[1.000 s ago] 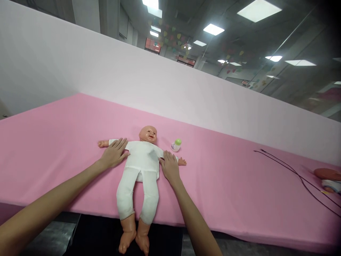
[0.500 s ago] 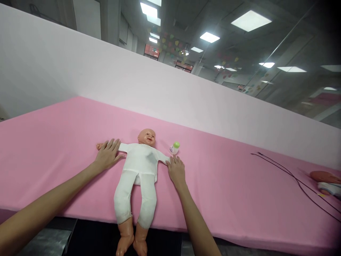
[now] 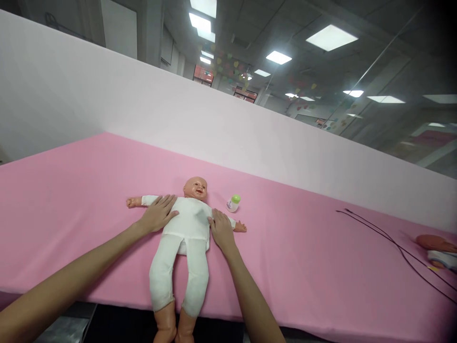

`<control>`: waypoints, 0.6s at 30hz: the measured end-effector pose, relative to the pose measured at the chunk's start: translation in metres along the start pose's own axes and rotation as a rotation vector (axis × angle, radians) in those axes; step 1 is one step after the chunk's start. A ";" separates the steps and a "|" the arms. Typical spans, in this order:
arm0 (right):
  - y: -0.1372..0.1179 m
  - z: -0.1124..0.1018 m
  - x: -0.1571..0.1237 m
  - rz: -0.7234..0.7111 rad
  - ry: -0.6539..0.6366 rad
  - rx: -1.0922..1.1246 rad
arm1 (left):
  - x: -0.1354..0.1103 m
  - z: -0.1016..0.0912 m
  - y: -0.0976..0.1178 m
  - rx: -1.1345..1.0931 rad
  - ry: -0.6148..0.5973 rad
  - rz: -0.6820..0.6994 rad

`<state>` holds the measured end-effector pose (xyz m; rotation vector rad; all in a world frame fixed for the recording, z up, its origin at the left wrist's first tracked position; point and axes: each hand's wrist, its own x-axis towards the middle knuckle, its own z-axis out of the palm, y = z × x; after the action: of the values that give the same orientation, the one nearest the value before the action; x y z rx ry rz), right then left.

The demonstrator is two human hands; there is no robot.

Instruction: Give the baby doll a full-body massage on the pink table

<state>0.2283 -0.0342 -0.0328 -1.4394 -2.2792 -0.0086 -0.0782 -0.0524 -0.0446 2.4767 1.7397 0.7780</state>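
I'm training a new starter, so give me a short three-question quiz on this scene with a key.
1. What does the left hand rest on?
A. the white top of the doll
B. the dark cable
C. the bare pink sheet

2. True or false: the small bottle with the green cap touches the right hand.

3. Fill the gap: the doll lies on its ____.

Key: 1 A; 2 false; 3 back.
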 end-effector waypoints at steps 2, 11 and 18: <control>0.007 -0.001 -0.005 0.010 0.016 -0.104 | -0.007 -0.001 -0.011 0.050 0.049 -0.005; 0.036 -0.021 -0.016 0.191 0.099 -0.282 | -0.021 -0.026 -0.035 0.252 0.147 -0.055; 0.080 -0.051 -0.037 0.685 0.052 0.117 | -0.045 -0.063 -0.080 0.232 0.074 -0.362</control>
<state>0.3289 -0.0412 -0.0186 -2.0406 -1.6119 0.2858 -0.1857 -0.0784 -0.0299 2.1733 2.3331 0.6753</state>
